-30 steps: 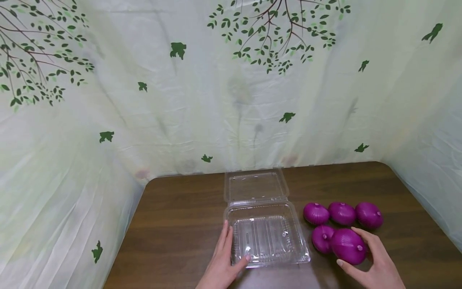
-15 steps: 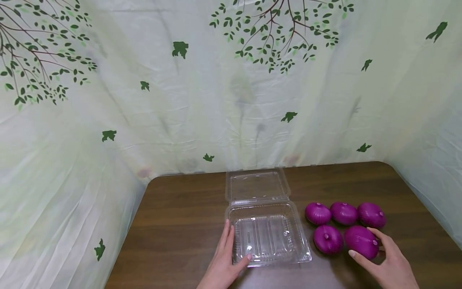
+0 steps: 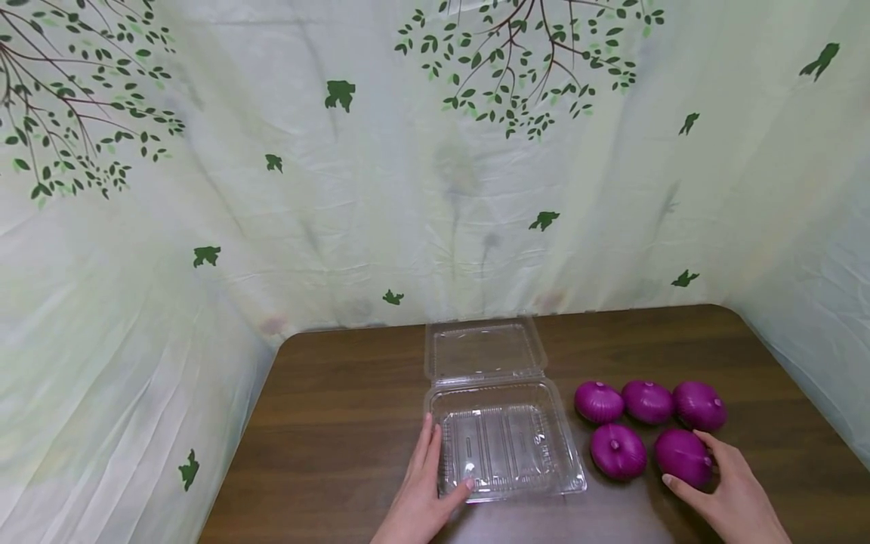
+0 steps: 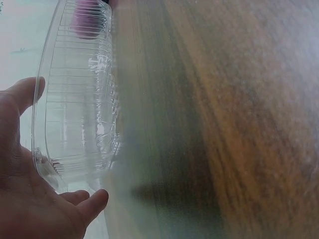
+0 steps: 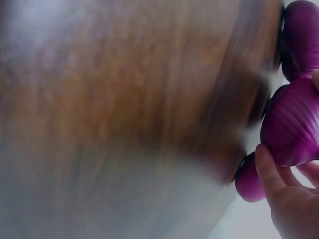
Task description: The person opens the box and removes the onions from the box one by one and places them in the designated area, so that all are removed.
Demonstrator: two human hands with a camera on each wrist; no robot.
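A clear plastic clamshell container [image 3: 499, 446] lies with its lid [image 3: 485, 351] folded back on the table. My left hand [image 3: 424, 483] rests against its front left corner, fingers straight along the left side and thumb over the front rim. The left wrist view shows this thumb [image 4: 37, 92] at the rim. With thumb and fingers, my right hand [image 3: 734, 491] holds a purple red onion [image 3: 682, 457], close over or on the table. Left of it sits another onion [image 3: 617, 451]. Behind them stand three more: a left onion [image 3: 598, 402], a middle onion [image 3: 648, 401] and a right onion [image 3: 698, 405].
The brown wooden table [image 3: 340, 423] has rounded back corners. A pale cloth curtain [image 3: 381, 189] with printed leaves hangs right behind its back edge and down both sides.
My right hand has moved right with its onion, away from the onion beside it, and that onion has turned more upright. The left hand and the container have stayed in place.
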